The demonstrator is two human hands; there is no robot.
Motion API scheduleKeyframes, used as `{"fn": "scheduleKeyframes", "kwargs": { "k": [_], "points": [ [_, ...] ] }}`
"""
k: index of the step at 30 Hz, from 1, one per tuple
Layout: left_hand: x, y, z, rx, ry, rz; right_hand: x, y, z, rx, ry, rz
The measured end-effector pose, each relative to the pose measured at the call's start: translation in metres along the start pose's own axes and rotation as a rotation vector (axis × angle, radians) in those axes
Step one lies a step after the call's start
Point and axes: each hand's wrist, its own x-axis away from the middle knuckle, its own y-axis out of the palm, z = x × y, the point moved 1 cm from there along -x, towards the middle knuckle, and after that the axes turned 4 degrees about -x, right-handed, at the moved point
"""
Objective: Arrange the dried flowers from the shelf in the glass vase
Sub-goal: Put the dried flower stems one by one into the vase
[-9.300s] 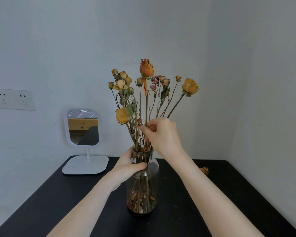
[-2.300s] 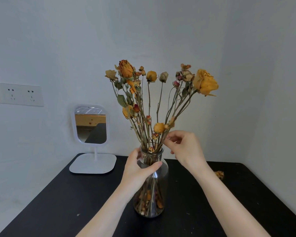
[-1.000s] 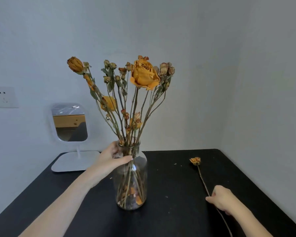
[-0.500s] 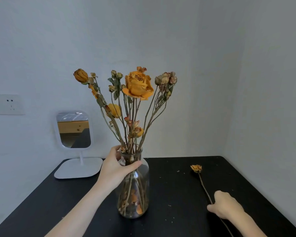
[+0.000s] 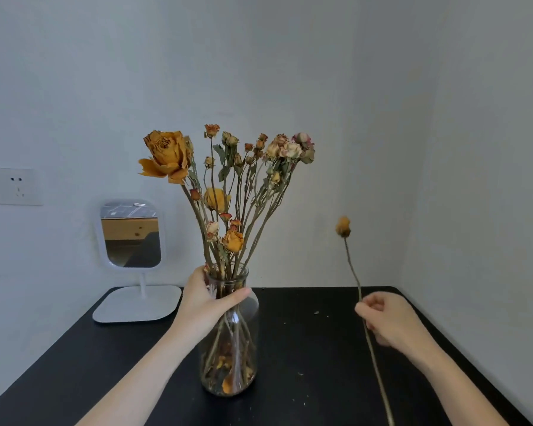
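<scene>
A clear glass vase (image 5: 232, 358) stands on the black table (image 5: 305, 348), filled with several dried flowers (image 5: 228, 186) in orange, yellow and pale pink. My left hand (image 5: 206, 302) wraps around the vase's neck. To the right, my right hand (image 5: 388, 321) pinches the thin stem of a single dried flower (image 5: 342, 226), held upright above the table, its small orange head well apart from the bunch. The stem's lower end runs past my wrist toward the bottom edge of the view.
A small white mirror (image 5: 131, 235) on a flat base stands at the table's back left. A wall socket plate (image 5: 11, 186) is on the left wall. White walls close the table at the back and right. Dry crumbs lie scattered on the tabletop.
My right hand has lifted the single flower off the table, and it now stands upright. My left hand has kept its hold on the vase, which has turned, swinging the big orange bloom to the left.
</scene>
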Motion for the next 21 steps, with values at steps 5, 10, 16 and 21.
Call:
{"fn": "scheduleKeyframes", "kwargs": {
  "k": [5,10,16,21],
  "points": [
    [0.0,0.0,-0.002,-0.068,-0.022,0.079,0.009,-0.001,-0.028,-0.29,-0.14,0.038],
    [0.005,-0.01,-0.002,-0.06,-0.02,0.028,0.013,0.001,-0.038,-0.319,-0.247,0.07],
    [0.009,-0.019,-0.006,0.019,-0.005,-0.078,0.014,0.01,-0.042,-0.327,-0.268,0.06],
    [0.013,-0.017,-0.005,0.054,0.052,-0.125,0.016,0.014,-0.049,-0.34,-0.27,0.064]
  ]
}}
